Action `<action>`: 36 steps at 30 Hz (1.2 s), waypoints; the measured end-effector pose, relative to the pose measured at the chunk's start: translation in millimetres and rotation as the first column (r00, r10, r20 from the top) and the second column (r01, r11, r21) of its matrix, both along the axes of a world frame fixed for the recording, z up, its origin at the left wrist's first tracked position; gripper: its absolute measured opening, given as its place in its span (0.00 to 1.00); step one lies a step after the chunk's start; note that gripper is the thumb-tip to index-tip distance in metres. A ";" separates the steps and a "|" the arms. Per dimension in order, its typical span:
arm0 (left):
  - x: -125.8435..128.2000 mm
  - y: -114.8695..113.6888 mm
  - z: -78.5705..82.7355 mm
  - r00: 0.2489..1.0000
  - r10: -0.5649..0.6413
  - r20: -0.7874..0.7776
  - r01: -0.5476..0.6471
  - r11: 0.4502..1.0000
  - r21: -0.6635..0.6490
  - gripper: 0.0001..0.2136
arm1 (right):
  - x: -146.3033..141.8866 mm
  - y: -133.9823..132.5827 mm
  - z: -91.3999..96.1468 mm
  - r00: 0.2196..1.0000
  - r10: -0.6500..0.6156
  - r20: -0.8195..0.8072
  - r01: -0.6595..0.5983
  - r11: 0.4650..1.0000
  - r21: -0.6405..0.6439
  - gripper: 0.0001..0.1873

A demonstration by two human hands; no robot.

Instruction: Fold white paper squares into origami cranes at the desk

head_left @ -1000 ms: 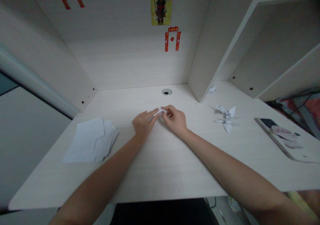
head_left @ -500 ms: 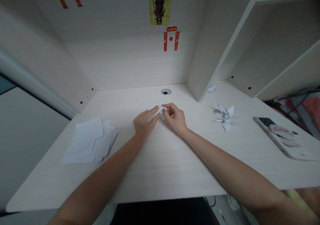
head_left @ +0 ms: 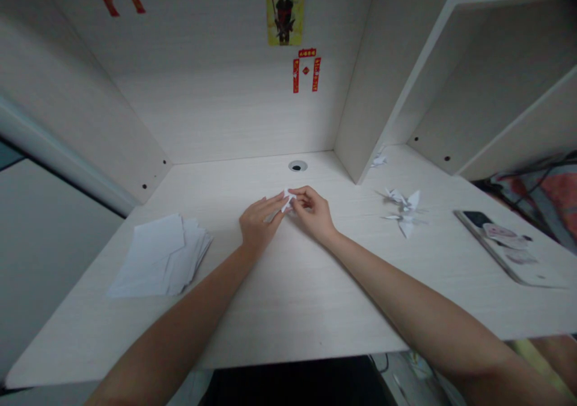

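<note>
Left hand (head_left: pixel 258 225) and right hand (head_left: pixel 312 212) are held close, a small folded paper (head_left: pixel 287 200) pinched between their fingertips.

Nothing really legible: yellow poster (head_left: pixel 284 9) on back wall has white Chinese chars on red band at top, too blurry to read; same w/ tiny gold chars on red paper strips (head_left: pixel 305 69) below it.
</note>
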State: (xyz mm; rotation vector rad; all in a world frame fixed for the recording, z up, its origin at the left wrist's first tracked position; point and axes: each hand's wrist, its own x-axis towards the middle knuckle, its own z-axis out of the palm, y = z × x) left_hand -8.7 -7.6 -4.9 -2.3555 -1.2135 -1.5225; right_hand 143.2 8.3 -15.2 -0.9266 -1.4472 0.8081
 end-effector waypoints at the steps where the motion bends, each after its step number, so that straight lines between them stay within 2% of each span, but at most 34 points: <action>1: 0.3 -0.8 0.9 1.000 -0.003 0.013 0.004 1.000 -0.016 0.11 | -0.3 0.4 0.1 1.000 0.008 -0.020 -0.008 1.000 -0.007 0.13; 5: 1.4 -2.0 2.7 0.994 -0.005 0.105 0.023 0.984 -0.179 0.20 | -1.5 1.2 1.2 0.996 0.028 -0.090 -0.032 0.999 -0.037 0.12; 8: 1.5 -0.7 0.8 0.975 -0.033 0.221 0.111 0.930 -0.351 0.20 | -1.7 1.2 2.1 0.994 0.037 -0.101 -0.043 0.997 -0.059 0.13; 10: 1.1 0.8 -1.5 0.953 -0.042 0.301 0.170 0.894 -0.414 0.19 | -1.4 1.0 2.7 0.995 0.044 -0.091 -0.050 0.996 -0.069 0.13; 15: -0.7 3.9 -4.9 0.909 -0.035 0.415 0.233 0.869 -0.437 0.18 | -0.4 0.5 3.3 0.991 0.105 -0.087 -0.113 0.989 -0.092 0.13; 22: -0.2 3.1 -0.4 0.912 -0.005 0.411 0.217 0.855 -0.471 0.17 | 0.3 1.7 1.9 0.994 0.030 -0.102 -0.041 0.993 -0.115 0.12; 31: 0.5 2.2 0.4 0.895 -0.005 0.446 0.250 0.833 -0.493 0.17 | -0.6 3.2 1.8 0.983 0.053 -0.175 -0.082 0.983 -0.163 0.11; 36: 1.6 3.8 1.3 0.873 -0.009 0.488 0.292 0.811 -0.507 0.17 | -0.4 2.7 3.9 0.984 0.085 -0.158 -0.109 0.982 -0.155 0.12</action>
